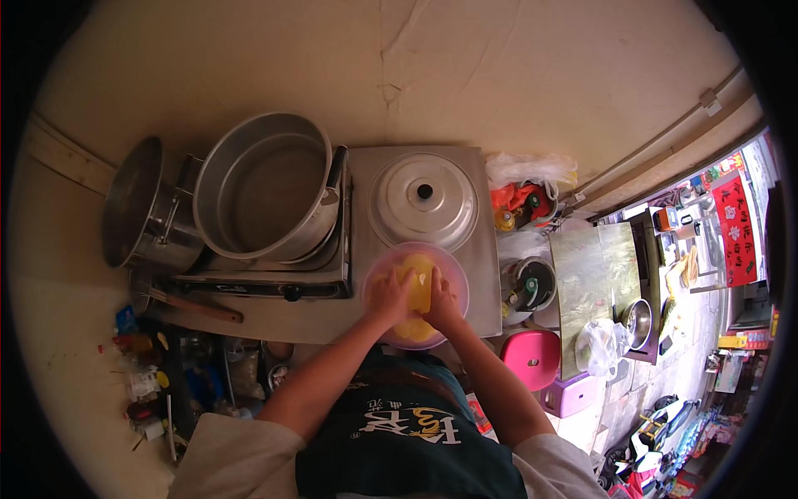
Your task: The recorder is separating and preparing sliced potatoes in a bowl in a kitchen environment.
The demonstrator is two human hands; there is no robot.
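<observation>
A round pinkish translucent plastic bowl (460,280) stands at the counter's front edge, right in front of me. Yellow food (421,287) with a glossy, wet surface lies inside; I cannot tell what kind it is. My left hand (390,294) grips it from the left with curled fingers. From the right, my right hand (444,304) presses its fingers against the same yellow mass. More of the yellow food shows below and left of the hands. Behind the bowl rests a domed aluminium pot lid (405,206) with a black knob.
Left of the lid, a wide aluminium pot (262,187) sits on a gas stove (262,287). A deeper steel pot (134,212) leans beside it. A wooden-handled tool (206,307) lies in front. To the right are a gas cylinder (527,290), a pink stool (531,360) and a table (592,274).
</observation>
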